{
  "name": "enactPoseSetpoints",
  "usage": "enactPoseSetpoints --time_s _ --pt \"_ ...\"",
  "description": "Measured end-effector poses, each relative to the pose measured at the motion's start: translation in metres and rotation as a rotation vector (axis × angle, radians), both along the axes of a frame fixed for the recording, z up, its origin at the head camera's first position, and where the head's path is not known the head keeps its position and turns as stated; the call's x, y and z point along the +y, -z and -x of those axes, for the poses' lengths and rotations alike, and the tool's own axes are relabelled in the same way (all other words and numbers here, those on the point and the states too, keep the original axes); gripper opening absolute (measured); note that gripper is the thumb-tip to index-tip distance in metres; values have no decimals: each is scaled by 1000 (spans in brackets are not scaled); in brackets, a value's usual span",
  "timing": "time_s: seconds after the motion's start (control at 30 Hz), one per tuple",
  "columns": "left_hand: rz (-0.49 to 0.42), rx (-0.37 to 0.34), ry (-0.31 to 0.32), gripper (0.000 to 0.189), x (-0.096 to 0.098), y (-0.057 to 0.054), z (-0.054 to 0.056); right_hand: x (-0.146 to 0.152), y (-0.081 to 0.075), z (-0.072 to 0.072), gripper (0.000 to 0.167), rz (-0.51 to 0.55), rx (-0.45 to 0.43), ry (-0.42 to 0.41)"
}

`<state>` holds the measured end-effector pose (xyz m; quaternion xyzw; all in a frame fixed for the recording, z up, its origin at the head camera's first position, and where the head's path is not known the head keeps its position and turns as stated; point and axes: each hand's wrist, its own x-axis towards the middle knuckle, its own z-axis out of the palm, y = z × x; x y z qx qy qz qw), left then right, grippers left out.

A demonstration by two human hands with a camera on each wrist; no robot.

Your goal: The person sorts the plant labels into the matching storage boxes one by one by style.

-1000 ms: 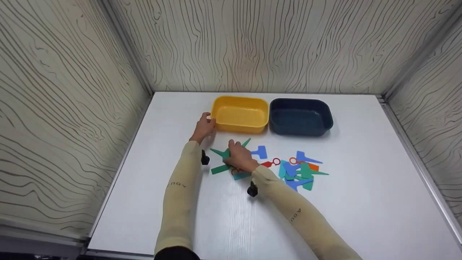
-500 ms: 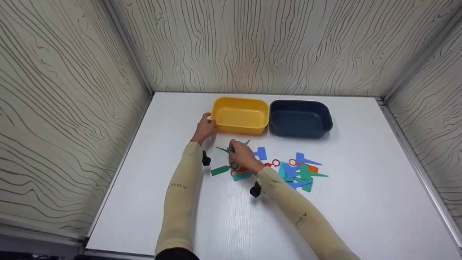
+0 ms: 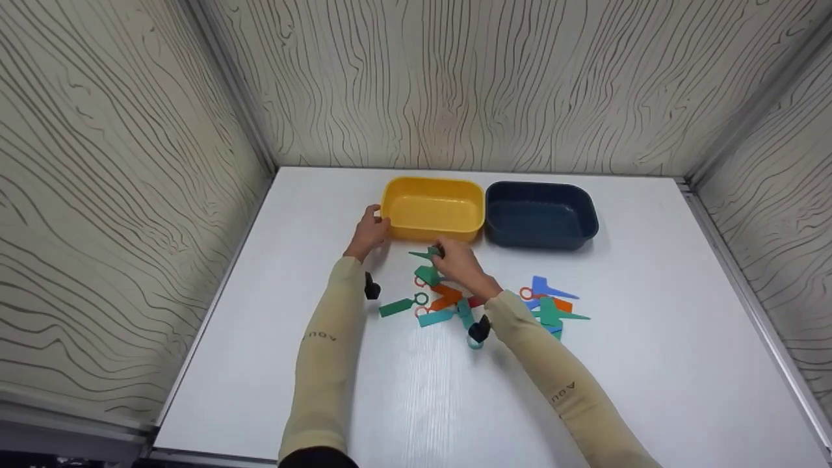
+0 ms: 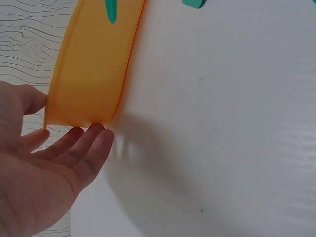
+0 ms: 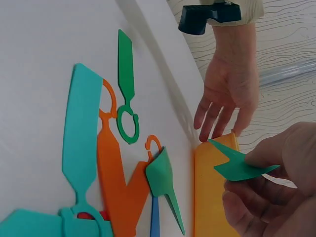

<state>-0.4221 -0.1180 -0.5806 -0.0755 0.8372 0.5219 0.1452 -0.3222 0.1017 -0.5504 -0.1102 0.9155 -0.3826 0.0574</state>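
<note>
My right hand [image 3: 458, 260] pinches a green T-shaped plant label [image 5: 237, 165] between thumb and fingers, just in front of the yellow bin [image 3: 432, 231]. My left hand [image 3: 369, 232] holds that bin at its left end; in the left wrist view the thumb is at the rim and the fingers touch the end wall. Below the right hand lie another green T-shaped label [image 5: 160, 175], orange ring-ended tags [image 5: 111, 163], a dark green ring-ended tag [image 3: 396, 307] and turquoise ring-ended tags [image 5: 81, 128]. The right forearm hides some pieces.
A dark blue bin [image 3: 543, 239] stands against the yellow bin's right side. To the right of the right forearm lies a second group, with a blue T-shaped label [image 3: 549, 288] and a green T-shaped label [image 3: 551, 312]. Patterned panels [image 3: 448, 84] wall the table [image 3: 682, 364].
My right hand has lifted the green T-shaped label from the pile and moved it up and rightward toward the yellow bin. The left hand has stayed at the bin's end.
</note>
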Motion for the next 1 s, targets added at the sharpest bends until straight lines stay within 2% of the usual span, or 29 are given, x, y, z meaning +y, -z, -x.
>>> enactPoseSetpoints --time_s 0.2,0.5,0.8,1.0 --pt "-18 24 8 55 2 1 0 19 -8 8 14 14 68 14" --pt "-10 8 -9 53 1 5 -1 47 -20 19 15 -9 155 32" --pt "-12 21 5 53 1 8 -3 83 -29 39 22 -51 127 91" --pt "-31 46 -3 52 0 9 -3 103 -38 51 21 -47 172 150"
